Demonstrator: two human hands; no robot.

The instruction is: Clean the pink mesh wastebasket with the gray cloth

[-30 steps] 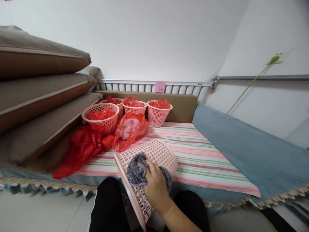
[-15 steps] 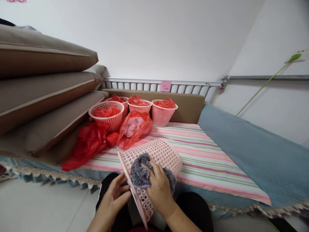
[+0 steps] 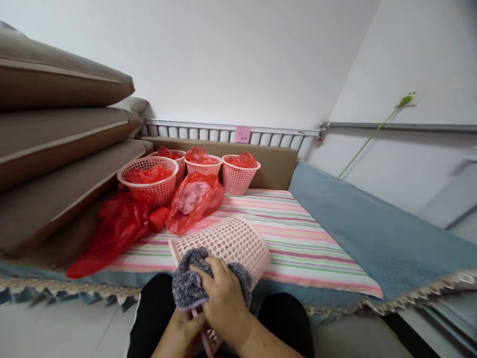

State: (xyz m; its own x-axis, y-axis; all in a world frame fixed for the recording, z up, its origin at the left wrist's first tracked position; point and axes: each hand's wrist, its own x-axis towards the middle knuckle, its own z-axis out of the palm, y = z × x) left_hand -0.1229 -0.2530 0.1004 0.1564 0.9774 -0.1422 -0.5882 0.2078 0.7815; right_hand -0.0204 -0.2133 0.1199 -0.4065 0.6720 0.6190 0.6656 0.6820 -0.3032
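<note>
A pink perforated plastic basket (image 3: 233,243) lies on its side across my lap and the bed's front edge, its mouth turned to the left. My right hand (image 3: 227,303) grips a dark grey fluffy cloth (image 3: 186,286) with a purple edge and presses it against the basket near the rim. Below the cloth, my left hand (image 3: 182,330) holds the basket's rim; its fingertips are hidden behind the cloth. Beyond the basket, an open red plastic bag (image 3: 212,196) holds a pink cloth (image 3: 193,195).
Several pink baskets (image 3: 238,180) lined with red bags stand at the back. A crumpled red bag (image 3: 115,219) lies at left beside stacked cushions (image 3: 63,129). The striped sheet (image 3: 294,238) covers the bed. A pink note (image 3: 243,134) hangs on the radiator (image 3: 208,130).
My right hand has moved the cloth left and down over the basket's rim. My left hand has closed on the rim under it. The view has shifted slightly right.
</note>
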